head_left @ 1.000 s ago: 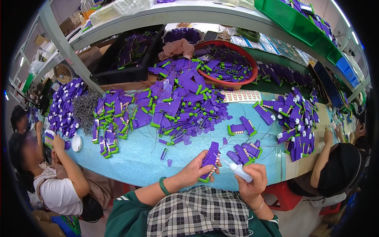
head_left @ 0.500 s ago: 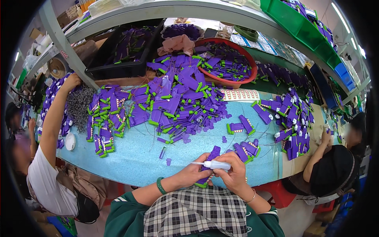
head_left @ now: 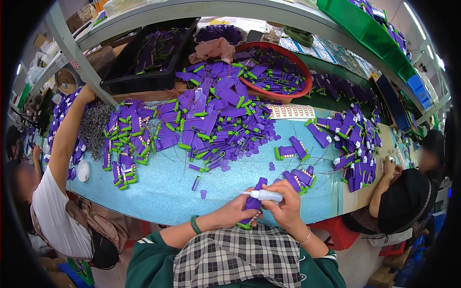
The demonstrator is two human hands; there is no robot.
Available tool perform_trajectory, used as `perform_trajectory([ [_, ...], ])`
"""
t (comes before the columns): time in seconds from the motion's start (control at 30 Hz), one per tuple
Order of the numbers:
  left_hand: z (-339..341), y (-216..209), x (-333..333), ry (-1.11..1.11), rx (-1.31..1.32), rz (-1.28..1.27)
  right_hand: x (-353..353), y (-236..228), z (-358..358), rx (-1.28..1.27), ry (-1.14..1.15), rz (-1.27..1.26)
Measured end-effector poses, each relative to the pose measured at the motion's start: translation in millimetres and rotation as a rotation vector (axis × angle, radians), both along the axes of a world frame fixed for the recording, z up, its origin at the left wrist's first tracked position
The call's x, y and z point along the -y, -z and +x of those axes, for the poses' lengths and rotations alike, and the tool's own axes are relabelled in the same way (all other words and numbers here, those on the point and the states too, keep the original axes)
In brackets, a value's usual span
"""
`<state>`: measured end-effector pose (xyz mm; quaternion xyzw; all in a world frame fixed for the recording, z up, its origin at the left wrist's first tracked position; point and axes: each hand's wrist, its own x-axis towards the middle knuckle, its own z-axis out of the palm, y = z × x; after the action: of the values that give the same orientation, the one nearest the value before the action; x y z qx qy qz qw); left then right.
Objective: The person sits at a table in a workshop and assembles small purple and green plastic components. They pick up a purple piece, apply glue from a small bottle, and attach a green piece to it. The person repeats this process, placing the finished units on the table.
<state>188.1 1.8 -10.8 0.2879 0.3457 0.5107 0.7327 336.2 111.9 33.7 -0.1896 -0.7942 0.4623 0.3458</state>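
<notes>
My left hand (head_left: pixel 234 211) is closed on a purple plastic part (head_left: pixel 252 203) with a green end and a striped sticker, held low over the table's near edge. In my right hand (head_left: pixel 287 204) is a small white squeeze bottle (head_left: pixel 267 195) with a thin nozzle, lying sideways just above the purple part. The nozzle tip points left, over my left thumb; whether it touches the part I cannot tell. Ahead of my right hand lie a few purple and green parts (head_left: pixel 298 179). A loose clear-and-purple piece (head_left: pixel 196 183) rests on the blue tabletop (head_left: pixel 225 185).
A large heap of purple and green parts (head_left: pixel 211 129) covers the middle, with a red basin (head_left: pixel 307 79) and a black crate (head_left: pixel 139 84) behind. Another pile (head_left: pixel 355 149) lies at right. Grey shelf (head_left: pixel 206 26) overhead. Co-workers' arms reach in at left (head_left: pixel 65 139) and right (head_left: pixel 382 185).
The bottle has shifted slightly right, and its nozzle has drawn a little away from the left. My left hand keeps its hold on the part. The co-worker at right has moved their hands.
</notes>
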Motion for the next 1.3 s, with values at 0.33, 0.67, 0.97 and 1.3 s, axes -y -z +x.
perform_trajectory([
  [0.33,-2,-9,3,-0.007,0.103,-0.038,3,-5,5,-0.026,0.055,-0.025],
  [0.67,-9,-11,5,-0.130,0.109,0.039,4,-21,40,-0.038,0.231,0.383],
  [0.97,-8,-15,4,-0.075,0.085,0.057,11,-18,41,0.032,0.220,0.589],
  [1.3,-8,-23,6,-0.073,0.023,0.076,10,-21,35,0.025,0.203,0.582],
])
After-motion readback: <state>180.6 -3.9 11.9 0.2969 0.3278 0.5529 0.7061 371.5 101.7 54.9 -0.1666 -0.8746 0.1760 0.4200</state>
